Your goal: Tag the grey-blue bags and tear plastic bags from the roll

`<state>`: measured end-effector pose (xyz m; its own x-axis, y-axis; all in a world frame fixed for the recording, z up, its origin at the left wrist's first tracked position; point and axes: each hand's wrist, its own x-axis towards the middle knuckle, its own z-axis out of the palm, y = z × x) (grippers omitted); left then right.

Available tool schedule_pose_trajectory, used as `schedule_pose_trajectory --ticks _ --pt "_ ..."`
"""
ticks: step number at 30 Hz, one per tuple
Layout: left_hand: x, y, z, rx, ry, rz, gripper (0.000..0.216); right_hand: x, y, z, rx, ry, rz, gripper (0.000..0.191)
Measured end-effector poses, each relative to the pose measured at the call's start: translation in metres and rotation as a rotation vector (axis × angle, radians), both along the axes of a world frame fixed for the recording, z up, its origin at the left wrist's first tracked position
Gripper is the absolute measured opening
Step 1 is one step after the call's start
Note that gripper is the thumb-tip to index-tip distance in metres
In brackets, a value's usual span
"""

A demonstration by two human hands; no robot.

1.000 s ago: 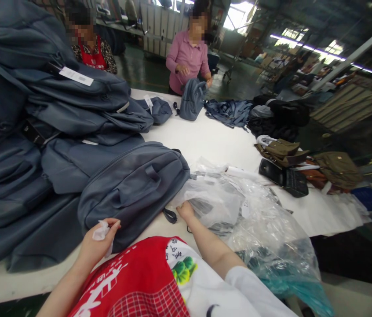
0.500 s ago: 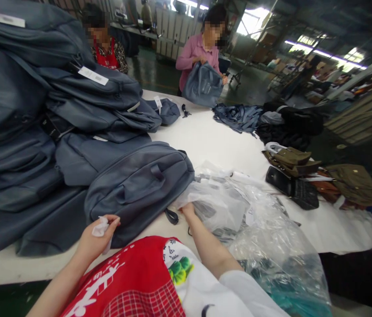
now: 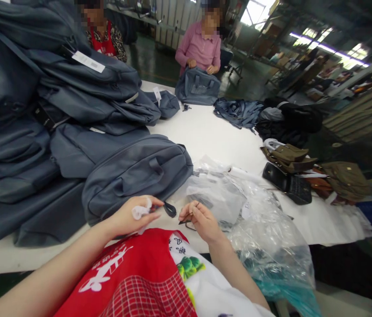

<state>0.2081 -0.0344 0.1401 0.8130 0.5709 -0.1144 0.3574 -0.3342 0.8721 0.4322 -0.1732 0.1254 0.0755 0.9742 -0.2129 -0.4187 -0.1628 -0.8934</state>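
Observation:
A blue-grey backpack (image 3: 133, 171) lies on the white table in front of me. My left hand (image 3: 136, 215) is at its near edge, thumb and forefinger apart. A crumpled white scrap (image 3: 140, 211), like tissue or thin plastic, is held among the other fingers. My right hand (image 3: 202, 220) is just right of it, fingertips pinched together. A small dark tip and a thin dark loop show below those fingers; what they grip is unclear. Between my hands lies a black loop (image 3: 170, 209), possibly a handle or strap end.
Blue-grey bags (image 3: 90, 97) are heaped at left, some with white tags. Clear plastic bags (image 3: 238, 207) lie at right, hanging over the edge. Brown and black bags (image 3: 291, 176) sit farther right. Across the table, a person in pink handles a bag (image 3: 197, 88); another person sits left.
My left hand has moved right along the backpack, its thumb and forefinger parting. The right hand has come away from the plastic and risen into a pinch. The person opposite lowered a bag.

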Motion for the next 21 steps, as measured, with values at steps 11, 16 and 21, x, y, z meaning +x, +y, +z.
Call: schedule_pose_trajectory --ticks 11,16,21 --pt "0.034 0.012 -0.020 -0.498 -0.085 -0.205 0.029 -0.025 0.074 0.037 -0.032 0.561 -0.075 0.024" --pt "0.009 0.021 -0.019 -0.424 -0.099 -0.035 0.030 -0.025 0.085 0.009 -0.065 0.254 -0.232 0.026" --pt "-0.008 0.027 -0.027 -0.508 -0.153 0.145 0.035 -0.030 0.075 -0.010 -0.086 -0.272 -0.058 0.038"
